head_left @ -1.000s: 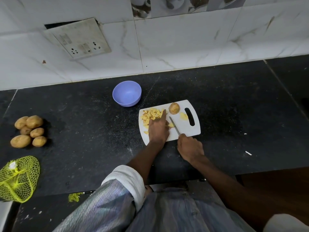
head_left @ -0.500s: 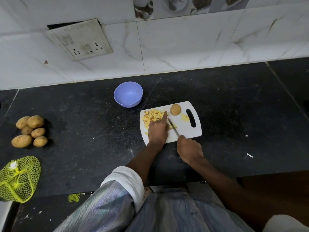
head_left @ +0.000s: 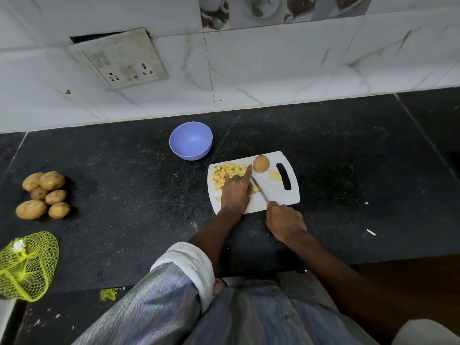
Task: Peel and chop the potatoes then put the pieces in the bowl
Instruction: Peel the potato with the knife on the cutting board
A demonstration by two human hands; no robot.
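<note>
A white cutting board (head_left: 275,195) lies on the black counter. Several yellow chopped potato pieces (head_left: 227,174) are piled on its left part, an unpeeled potato half (head_left: 260,164) sits at its far edge, and a small yellow piece (head_left: 275,176) lies by the handle slot. My left hand (head_left: 235,192) presses down on a potato piece on the board, forefinger stretched forward. My right hand (head_left: 286,221) grips a knife (head_left: 260,190) whose blade rests against that piece. An empty purple bowl (head_left: 191,144) stands behind and to the left of the board.
Several whole potatoes (head_left: 43,194) lie in a heap at the counter's left. A yellow net bag (head_left: 25,266) sits at the front left corner. A tiled wall with a switch panel (head_left: 119,58) rises behind the counter. Small white scraps (head_left: 371,232) lie to the right.
The knife blade has shifted slightly left and forward along the piece under my left hand. Both hands stay on the board; the view has drifted a little.
</note>
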